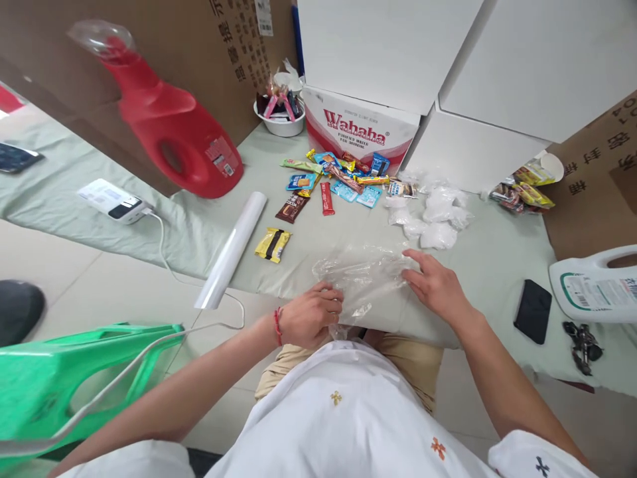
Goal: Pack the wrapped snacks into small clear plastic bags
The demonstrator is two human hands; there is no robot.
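Note:
A thin transparent plastic bag (365, 275) is spread between my two hands at the table's front edge. My left hand (316, 313), with a red cord on its wrist, is closed with curled fingers on the bag's left side. At the bag's right edge, my right hand (435, 285) pinches the film between thumb and fingers. Beyond the bag lies a loose pile of small wrapped snacks (343, 176). A yellow snack packet (273, 245) lies apart, nearer to me. Several crumpled, whitish plastic bundles (438, 216) sit right of the snacks.
A white roll (233, 249) lies to the left, near a red jug (169, 126) and a power bank (112, 200) with its cable. On the right are a black phone (533, 311), keys (582, 346) and a white jug (594, 285). A Wahaha carton (361, 126) stands behind.

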